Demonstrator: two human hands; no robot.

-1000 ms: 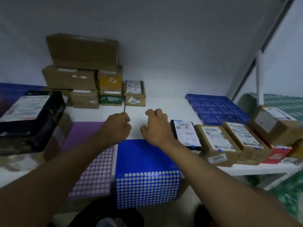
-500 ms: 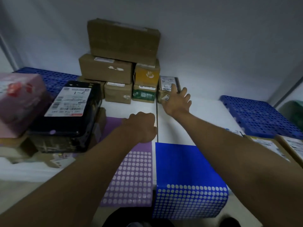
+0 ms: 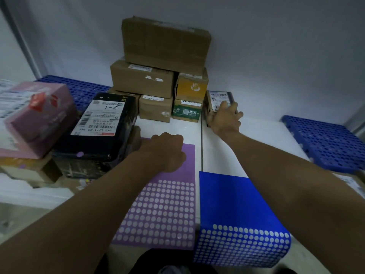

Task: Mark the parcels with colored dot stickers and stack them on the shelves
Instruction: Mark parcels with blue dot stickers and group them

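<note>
My right hand point(image 3: 224, 117) clasped the small far parcel point(image 3: 219, 100), which I judged light and stiff, best taken by its sides; my left hand point(image 3: 166, 151) stayed fisted on the purple sheet point(image 3: 164, 204).

Purple sticker sheet point(image 3: 173, 161): plain purple at far end, near part w/ rows of pale dots. Blue sticker sheet point(image 3: 233, 198): solid blue, white dot grid at near edge. Tabletop point(image 3: 246, 139) white. Blue perforated mats: one at right point(image 3: 325, 143), one back left point(image 3: 83, 88). Boxes: brown stack point(image 3: 164, 42), yellow-orange box point(image 3: 191, 88), green box point(image 3: 185, 111), black parcel point(image 3: 110, 131) w/ white barcode label & a purple dot, pink box point(image 3: 37, 115) w/ red mark.
</note>
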